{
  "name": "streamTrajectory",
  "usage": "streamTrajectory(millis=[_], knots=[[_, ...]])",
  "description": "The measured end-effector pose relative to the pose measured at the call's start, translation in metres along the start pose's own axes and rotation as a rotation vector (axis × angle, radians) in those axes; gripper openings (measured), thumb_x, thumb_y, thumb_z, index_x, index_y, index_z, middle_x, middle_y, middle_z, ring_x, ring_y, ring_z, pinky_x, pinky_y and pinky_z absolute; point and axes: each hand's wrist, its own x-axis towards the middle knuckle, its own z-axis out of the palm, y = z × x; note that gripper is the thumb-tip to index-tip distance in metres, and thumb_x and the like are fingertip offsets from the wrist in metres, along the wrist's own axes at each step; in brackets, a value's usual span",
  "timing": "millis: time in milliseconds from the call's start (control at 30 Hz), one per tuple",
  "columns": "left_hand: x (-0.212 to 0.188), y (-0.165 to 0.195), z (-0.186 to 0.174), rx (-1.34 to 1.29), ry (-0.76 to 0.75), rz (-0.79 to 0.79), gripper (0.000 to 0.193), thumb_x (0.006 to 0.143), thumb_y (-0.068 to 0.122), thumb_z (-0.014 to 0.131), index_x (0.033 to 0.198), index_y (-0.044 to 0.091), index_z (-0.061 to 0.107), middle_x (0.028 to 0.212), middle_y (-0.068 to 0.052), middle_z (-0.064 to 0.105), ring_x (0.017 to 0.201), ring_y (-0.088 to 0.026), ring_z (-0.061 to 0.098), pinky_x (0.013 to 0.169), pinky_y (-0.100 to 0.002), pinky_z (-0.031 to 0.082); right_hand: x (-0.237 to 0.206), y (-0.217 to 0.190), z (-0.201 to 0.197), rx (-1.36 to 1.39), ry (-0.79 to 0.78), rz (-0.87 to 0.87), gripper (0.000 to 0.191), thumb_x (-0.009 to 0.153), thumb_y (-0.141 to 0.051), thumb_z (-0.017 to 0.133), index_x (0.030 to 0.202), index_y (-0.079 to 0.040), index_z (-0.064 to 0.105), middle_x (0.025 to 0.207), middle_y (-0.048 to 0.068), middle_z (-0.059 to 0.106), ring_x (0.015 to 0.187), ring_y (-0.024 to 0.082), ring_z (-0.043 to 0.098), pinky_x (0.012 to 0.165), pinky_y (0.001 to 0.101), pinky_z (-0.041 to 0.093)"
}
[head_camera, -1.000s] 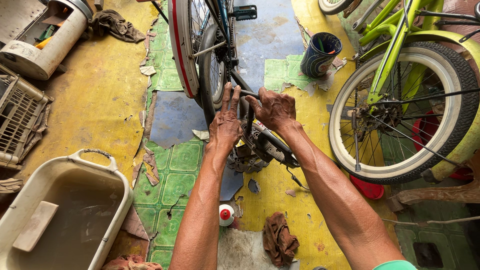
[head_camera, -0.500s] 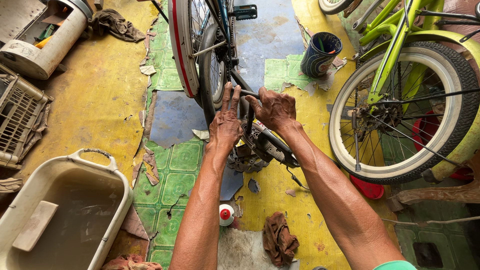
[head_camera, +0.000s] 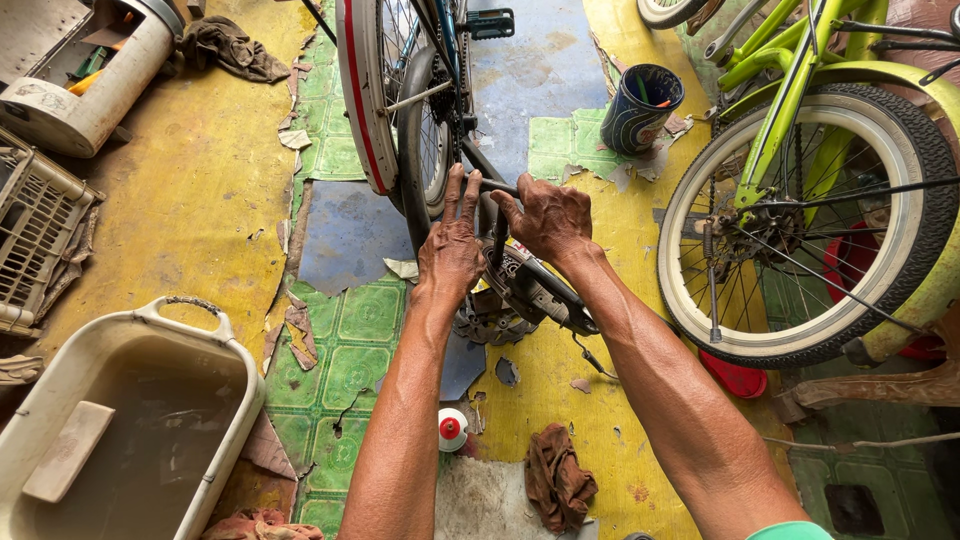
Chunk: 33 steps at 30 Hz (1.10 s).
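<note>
Gripping the dark bicycle frame (head_camera: 520, 270) near its chainwheel (head_camera: 490, 318), both hands hide much of the metal beneath them. The left hand (head_camera: 450, 250) lies flat against the black tyre (head_camera: 415, 130) with fingers stretched upward; whether it clasps anything cannot be told. The right hand (head_camera: 545, 215) curls closed around a frame tube. The bicycle stands upside down on the peeling yellow and green floor (head_camera: 200, 200), its top cut off. A white tub (head_camera: 150, 330) of murky water sits left, a green bicycle (head_camera: 800, 200) right, a brown rag (head_camera: 558, 480) below.
</note>
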Motion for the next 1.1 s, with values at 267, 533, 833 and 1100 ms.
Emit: streamTrajectory(millis=[267,533,833,1100], knots=[[-0.0005,-0.0031,0.0037,-0.005,0.033,0.03,0.118,0.068,-0.009,0.07,0.163,0.031,0.013,0.174,-0.002,0.003,0.096,-0.034,0.07,0.077,-0.042,0.064,-0.0007,0.0004,0.0006,-0.003,0.023,-0.013,0.051,0.1,-0.057,0.059,0.084,-0.009,0.064,0.067,0.015,0.068,0.057,0.032,0.068,0.052,0.0463,0.05],[0.0007,-0.0019,0.0033,-0.009,0.001,-0.007,0.117,0.07,-0.008,0.07,0.163,0.033,0.013,0.174,0.0,0.002,0.094,-0.033,0.071,0.077,-0.043,0.064,-0.0006,-0.0002,-0.0002,0.007,0.007,0.0,0.052,0.1,-0.057,0.058,0.083,-0.008,0.064,0.066,0.015,0.067,0.058,0.033,0.068,0.053,0.0469,0.05],[0.0018,-0.0048,0.0076,0.005,0.003,-0.005,0.118,0.069,-0.008,0.071,0.163,0.031,0.012,0.174,-0.001,0.002,0.095,-0.032,0.071,0.077,-0.041,0.065,-0.0005,-0.0007,0.0002,0.011,0.015,-0.005,0.051,0.1,-0.056,0.059,0.084,-0.008,0.064,0.068,0.016,0.068,0.059,0.034,0.069,0.053,0.0477,0.051],[0.0015,-0.0048,0.0064,-0.008,0.004,0.0,0.118,0.069,-0.009,0.07,0.163,0.032,0.012,0.174,-0.001,0.001,0.093,-0.032,0.071,0.075,-0.041,0.065,-0.0006,-0.0016,-0.0009,0.012,-0.006,0.008,0.051,0.1,-0.056,0.058,0.085,-0.008,0.064,0.068,0.016,0.068,0.06,0.034,0.069,0.055,0.0474,0.051]])
